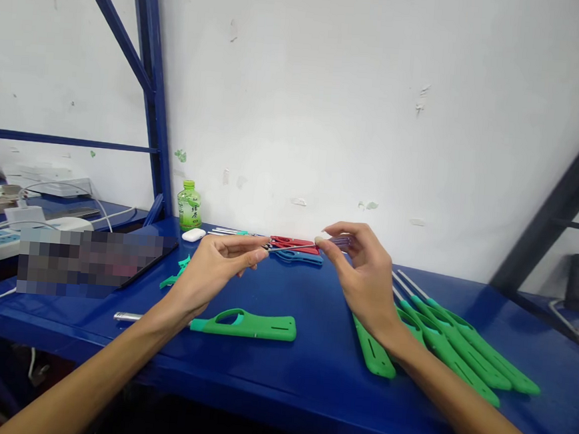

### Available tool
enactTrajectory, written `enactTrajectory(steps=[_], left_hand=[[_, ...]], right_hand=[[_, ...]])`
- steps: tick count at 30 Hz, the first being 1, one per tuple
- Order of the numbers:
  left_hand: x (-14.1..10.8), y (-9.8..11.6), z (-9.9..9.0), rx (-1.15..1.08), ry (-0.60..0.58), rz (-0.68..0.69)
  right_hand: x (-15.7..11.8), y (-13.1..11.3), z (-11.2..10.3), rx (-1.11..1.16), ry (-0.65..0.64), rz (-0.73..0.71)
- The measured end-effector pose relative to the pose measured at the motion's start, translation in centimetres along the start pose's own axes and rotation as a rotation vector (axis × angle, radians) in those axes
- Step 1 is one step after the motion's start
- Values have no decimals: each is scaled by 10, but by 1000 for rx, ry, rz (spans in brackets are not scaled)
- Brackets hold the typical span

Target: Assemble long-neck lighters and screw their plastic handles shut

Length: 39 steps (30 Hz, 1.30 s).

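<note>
My right hand (360,269) grips the clear purplish handle of a small screwdriver (292,247), held level above the table. Its thin metal shaft points left toward my left hand (231,259). The thumb and fingers of that hand are pinched together at the shaft's tip. Something small and dark shows there, too small to name. Below the hands, a green long-necked lighter (265,327) lies on its side, its metal neck pointing left and partly behind my left forearm. Several more green lighters (470,345) lie fanned out at the right, partly hidden by my right arm.
Red lighters (295,242) and a blue lighter (299,258) lie at the back of the blue table (316,386). Turquoise pieces (177,274), a white case (194,235) and a green bottle (190,207) are at the left. A power strip (1,241) with cables stands farther left.
</note>
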<state>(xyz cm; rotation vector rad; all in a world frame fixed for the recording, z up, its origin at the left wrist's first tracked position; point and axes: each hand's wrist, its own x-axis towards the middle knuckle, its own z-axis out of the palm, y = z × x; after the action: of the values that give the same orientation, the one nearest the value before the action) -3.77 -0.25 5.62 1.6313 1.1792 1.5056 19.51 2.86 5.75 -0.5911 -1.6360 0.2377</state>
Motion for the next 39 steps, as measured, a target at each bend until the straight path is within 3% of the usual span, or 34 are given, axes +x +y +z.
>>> enactTrajectory(steps=[6, 14, 20, 30, 39], left_hand=[[-3, -1, 4, 33, -54, 28], [-16, 0, 26, 208, -172, 105], [-25, -4, 36, 336, -224, 132], [-28, -18, 44, 347, -343, 75], [-26, -28, 45, 348, -371, 85]], right_hand=[[2, 0, 2, 165, 44, 78], [1, -7, 1, 208, 38, 91], [-4, -10, 3, 189, -52, 59], [-10, -15, 5, 80, -261, 6], [-11, -11, 8, 58, -298, 6]])
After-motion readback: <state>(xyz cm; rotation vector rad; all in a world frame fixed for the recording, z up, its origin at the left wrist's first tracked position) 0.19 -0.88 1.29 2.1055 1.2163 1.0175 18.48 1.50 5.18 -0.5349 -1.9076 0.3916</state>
